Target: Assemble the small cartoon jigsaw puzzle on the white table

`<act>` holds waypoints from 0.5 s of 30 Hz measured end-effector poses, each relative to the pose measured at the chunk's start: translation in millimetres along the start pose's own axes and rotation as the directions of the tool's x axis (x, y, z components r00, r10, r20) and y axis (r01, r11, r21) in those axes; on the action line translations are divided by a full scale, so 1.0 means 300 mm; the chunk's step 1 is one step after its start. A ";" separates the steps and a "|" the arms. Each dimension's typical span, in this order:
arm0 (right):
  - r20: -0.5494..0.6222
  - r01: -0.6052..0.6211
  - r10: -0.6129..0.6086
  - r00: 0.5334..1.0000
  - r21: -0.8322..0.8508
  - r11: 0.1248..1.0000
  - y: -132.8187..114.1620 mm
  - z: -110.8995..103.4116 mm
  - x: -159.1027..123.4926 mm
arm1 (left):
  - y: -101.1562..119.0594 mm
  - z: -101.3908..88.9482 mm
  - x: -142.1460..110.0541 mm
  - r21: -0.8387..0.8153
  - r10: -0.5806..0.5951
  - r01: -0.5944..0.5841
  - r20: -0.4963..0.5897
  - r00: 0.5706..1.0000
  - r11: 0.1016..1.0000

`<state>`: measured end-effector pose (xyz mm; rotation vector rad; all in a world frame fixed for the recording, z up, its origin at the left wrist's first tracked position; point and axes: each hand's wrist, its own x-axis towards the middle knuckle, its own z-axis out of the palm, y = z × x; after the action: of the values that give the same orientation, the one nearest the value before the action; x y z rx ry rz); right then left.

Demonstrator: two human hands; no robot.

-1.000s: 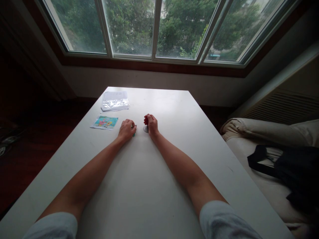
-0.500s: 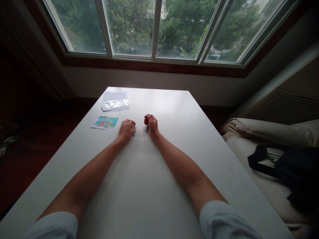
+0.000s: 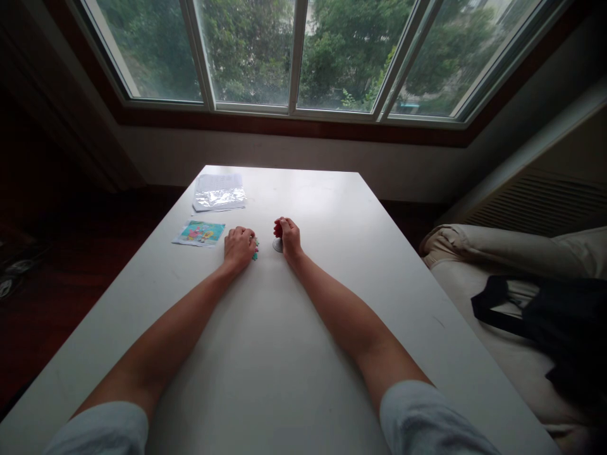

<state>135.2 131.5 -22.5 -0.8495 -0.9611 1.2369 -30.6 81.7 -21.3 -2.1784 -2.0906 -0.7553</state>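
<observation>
My left hand [image 3: 238, 246] rests palm-down on the white table [image 3: 279, 341], fingers slightly apart and bent over small green and multicoloured pieces [image 3: 256, 250]. Part of these pieces is hidden beneath the fingertips. To its right, my right hand [image 3: 291, 237] stands on its side with curled fingers and the thumb against them. Whatever it holds, if anything, is out of sight. A small round silvery disc or dish [image 3: 277, 245] lies beside the right palm, partly covered by the hand.
Left of my hands lies a colourful cartoon picture card [image 3: 202, 234]. Behind it are papers with a shiny clear plastic bag [image 3: 219, 193]. A pale sofa [image 3: 502, 354] with a dark bag [image 3: 569, 328] stands right of the table. A window [image 3: 294, 57] is beyond.
My left fingers have loosened and shifted slightly left, uncovering more of the small coloured pieces. A silvery bit seen at the left fingertips earlier is no longer visible. My right hand stays still.
</observation>
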 end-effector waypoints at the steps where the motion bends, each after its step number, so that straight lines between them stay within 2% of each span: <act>1: 0.001 0.001 -0.001 1.000 0.000 1.000 0.000 0.000 0.001 | -0.001 0.001 0.000 0.002 0.003 -0.003 -0.002 1.000 1.000; 8: 0.003 0.004 -0.004 1.000 -0.001 1.000 0.010 -0.001 0.006 | -0.007 0.011 0.004 -0.012 0.010 -0.010 -0.014 1.000 1.000; 15: 0.009 0.014 -0.014 1.000 -0.003 1.000 0.021 -0.006 0.011 | -0.006 0.016 -0.001 0.000 -0.038 0.038 -0.048 0.998 0.999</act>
<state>134.8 135.6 -28.5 -0.8385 -0.9746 1.2291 -30.6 83.3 -26.2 -2.1038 -2.1152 -0.8013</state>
